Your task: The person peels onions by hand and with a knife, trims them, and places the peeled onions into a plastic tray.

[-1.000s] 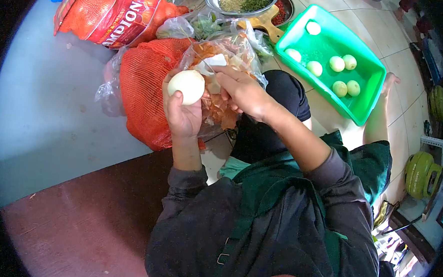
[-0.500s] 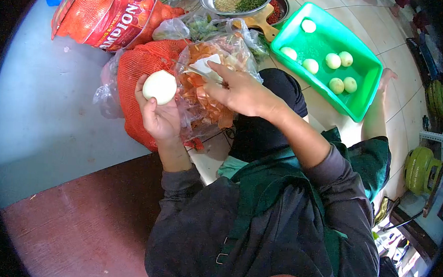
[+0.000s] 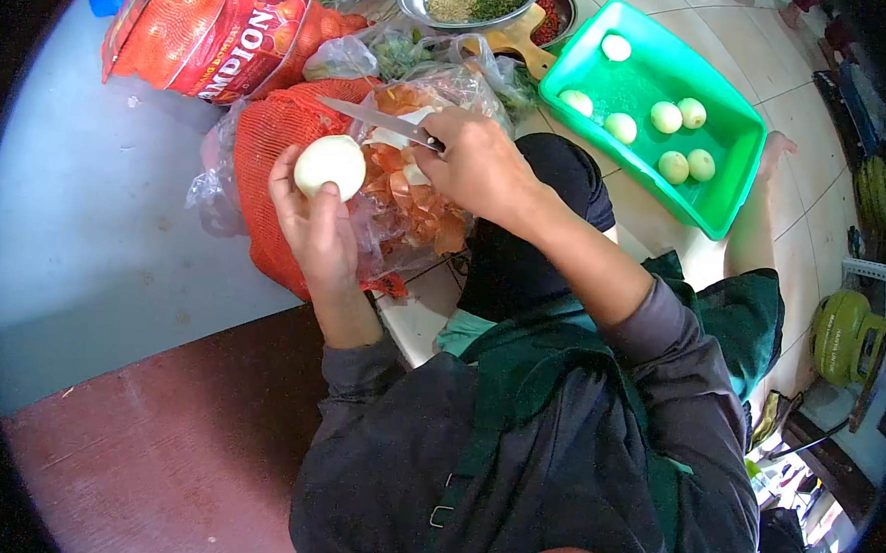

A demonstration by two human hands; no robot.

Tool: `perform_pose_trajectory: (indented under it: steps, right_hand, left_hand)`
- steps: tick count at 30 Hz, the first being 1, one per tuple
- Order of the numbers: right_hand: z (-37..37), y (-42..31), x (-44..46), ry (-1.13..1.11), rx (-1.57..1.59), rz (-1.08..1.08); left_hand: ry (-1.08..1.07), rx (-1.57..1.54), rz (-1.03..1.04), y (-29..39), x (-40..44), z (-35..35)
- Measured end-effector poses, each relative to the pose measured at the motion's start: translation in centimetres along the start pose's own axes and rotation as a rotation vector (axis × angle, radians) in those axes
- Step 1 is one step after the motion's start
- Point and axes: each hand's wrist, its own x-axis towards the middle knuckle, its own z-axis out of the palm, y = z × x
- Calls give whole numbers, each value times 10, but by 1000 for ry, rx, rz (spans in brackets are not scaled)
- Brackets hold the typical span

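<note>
A peeled white onion [image 3: 330, 164] rests in the fingers of my left hand [image 3: 319, 232], with the thumb pressed on its near side. My right hand [image 3: 481, 166] grips a knife [image 3: 379, 120] by its dark handle. The blade points left, just above the onion and apart from it. Below the hands lies a clear plastic bag with brown onion skins [image 3: 419, 207] heaped in it. Beside it, under my left hand, is a red mesh sack [image 3: 269, 157]. Several peeled onions [image 3: 666, 117] lie in a green plastic basin [image 3: 724, 211] to the right.
A printed sack of onions [image 3: 215, 34] lies at the upper left on a grey surface [image 3: 95, 218]. At the top stand a metal bowl [image 3: 409, 6] of chopped ingredients and a wooden cutting board [image 3: 523, 42]. A green gas cylinder [image 3: 846, 338] stands at the far right.
My right hand has turned, so the knife blade now shows flat above the onion. The onion has risen slightly, and my left thumb has moved onto its front.
</note>
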Motion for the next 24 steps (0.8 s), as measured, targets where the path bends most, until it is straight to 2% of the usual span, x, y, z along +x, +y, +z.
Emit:
perform_pose_trajectory:
  steps: [2,4,5,8,10,11,13,14,15,18,24]
  right_hand:
    - [2,5,-4,7,204,-67]
    - [-7,-7,-8,-135,430,150]
    - [-6,-4,-11,-117,402,68]
    - [-17,2,-19,-84,608,129]
    - [-40,13,-27,-151,908,414]
    - [-54,15,-35,-116,1199,518]
    - [-67,62,-48,-39,1298,605]
    - [-73,70,-54,201,1324,635]
    - [-82,84,-58,377,1323,738]
    - [-110,135,-80,588,1337,801]
    - [-136,162,-101,811,1253,963]
  left_hand:
    - [-58,101,-4,0,-4,4]
    - [-141,203,5,5,-12,23]
    - [-203,216,2,5,-17,35]
    - [-400,269,25,-6,-22,50]
    - [-502,323,14,-8,-20,51]
    - [-528,558,66,-4,-17,50]
    - [-555,818,226,-14,-7,46]
    - [-564,953,303,-21,-3,41]
    - [-649,1072,191,-31,0,36]
    - [-569,1296,175,-96,0,7]
    - [-542,1280,77,-96,8,7]
